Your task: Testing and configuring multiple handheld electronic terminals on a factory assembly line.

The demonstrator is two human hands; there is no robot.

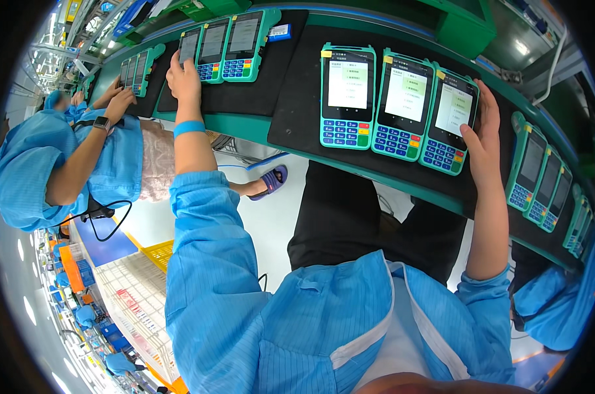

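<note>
Head view: right hand (486, 139) holds a reader (451, 110) by its right edge, right of the pack (279, 32); left of the pack, left hand (184, 82) meets another reader (189, 44), grip unclear.

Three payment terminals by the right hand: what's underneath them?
A black mat shows around the terminals, laid on the green bench. Whatever lies directly beneath the terminals is covered by them, so I can't tell.
</note>
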